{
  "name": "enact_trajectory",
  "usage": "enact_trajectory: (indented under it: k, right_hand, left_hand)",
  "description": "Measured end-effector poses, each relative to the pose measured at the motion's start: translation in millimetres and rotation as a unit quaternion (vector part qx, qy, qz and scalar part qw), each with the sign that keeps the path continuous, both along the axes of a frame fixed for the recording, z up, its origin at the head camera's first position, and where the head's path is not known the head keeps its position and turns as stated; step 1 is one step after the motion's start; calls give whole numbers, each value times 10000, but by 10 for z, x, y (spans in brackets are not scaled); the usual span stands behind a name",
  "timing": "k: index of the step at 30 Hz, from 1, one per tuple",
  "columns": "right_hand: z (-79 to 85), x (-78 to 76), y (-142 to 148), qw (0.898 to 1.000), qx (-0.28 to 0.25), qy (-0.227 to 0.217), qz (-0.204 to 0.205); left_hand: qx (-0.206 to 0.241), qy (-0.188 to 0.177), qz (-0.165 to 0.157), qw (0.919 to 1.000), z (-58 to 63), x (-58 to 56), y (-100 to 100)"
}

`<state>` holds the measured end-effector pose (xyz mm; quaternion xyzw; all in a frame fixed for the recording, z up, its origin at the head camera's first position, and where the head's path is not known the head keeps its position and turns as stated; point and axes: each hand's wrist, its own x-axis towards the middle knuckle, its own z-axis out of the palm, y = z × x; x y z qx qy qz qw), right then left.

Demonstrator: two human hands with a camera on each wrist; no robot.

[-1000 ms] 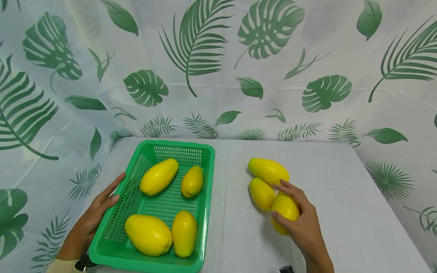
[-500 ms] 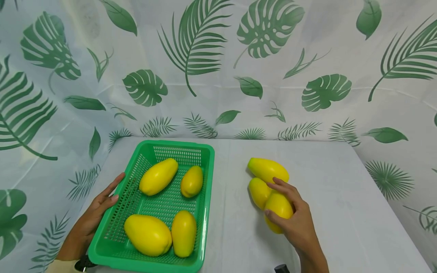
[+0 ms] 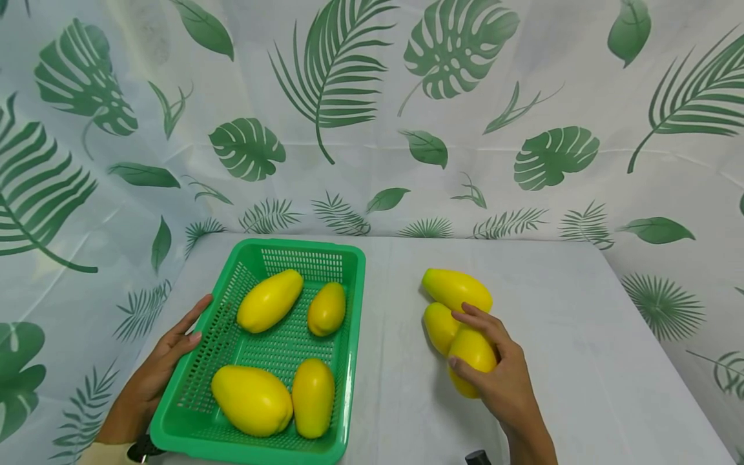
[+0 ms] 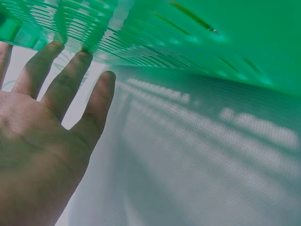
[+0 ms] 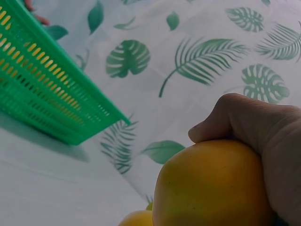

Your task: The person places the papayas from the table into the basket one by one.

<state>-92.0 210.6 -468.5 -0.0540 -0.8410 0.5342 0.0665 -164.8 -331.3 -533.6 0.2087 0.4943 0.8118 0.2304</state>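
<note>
My left hand (image 3: 159, 371) rests along the left side of a green plastic basket (image 3: 354, 310), its thumb tip at the rim. In the left wrist view its fingers (image 4: 68, 87) are straight and spread, with tips against the slotted wall. Inside the basket lie several yellow papayas (image 3: 252, 400). On the right my right hand (image 3: 502, 368) grips a yellow papaya (image 3: 469, 355) between thumb and fingers. This papaya partly covers a smaller one (image 3: 440, 323) behind it. A longer, green-tipped papaya (image 3: 456, 289) lies farther back, close to my fingertips.
A white cloth (image 3: 581, 336) covers the table, with bare stretches right of my right hand and between basket and fruit. Leaf-printed sheeting (image 3: 360, 142) walls the back and sides. A dark cylindrical end (image 3: 478, 457) shows beside my right wrist.
My right hand has shifted slightly left with the papaya, which now overlaps more of the small papaya behind it. The basket and left hand look still.
</note>
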Motion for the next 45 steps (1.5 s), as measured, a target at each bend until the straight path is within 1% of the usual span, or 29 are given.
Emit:
enact_trajectory:
  k: [4, 13, 19, 25, 32, 35, 40, 45]
  right_hand:
    - [7, 2, -3, 10000, -27, -25, -2]
    - [-6, -17, -27, 9999, -42, -71, 73]
    - [-18, -19, -19, 10000, -13, -41, 71]
    - [29, -34, -44, 9999, 0, 72, 141]
    - [94, -67, -123, 9993, -102, 261, 259]
    - [126, -93, -165, 9988, -109, 343, 345]
    - [191, -133, -233, 9971, -124, 550, 510]
    - [263, -169, -295, 9946, -230, 744, 683]
  left_hand:
    - [13, -15, -31, 10000, 8, 3, 1]
    - [140, -165, 54, 9998, 14, 23, 8]
    - [27, -139, 126, 9998, 12, 26, 0]
    - [65, -184, 125, 9997, 14, 16, -4]
    - [-35, -226, 112, 9997, 39, 15, 2]
    - [1, -242, 102, 9997, 44, 15, 5]
    - [147, -216, -45, 9996, 44, 9, 9]
    - [185, -234, -56, 9995, 34, 8, 1]
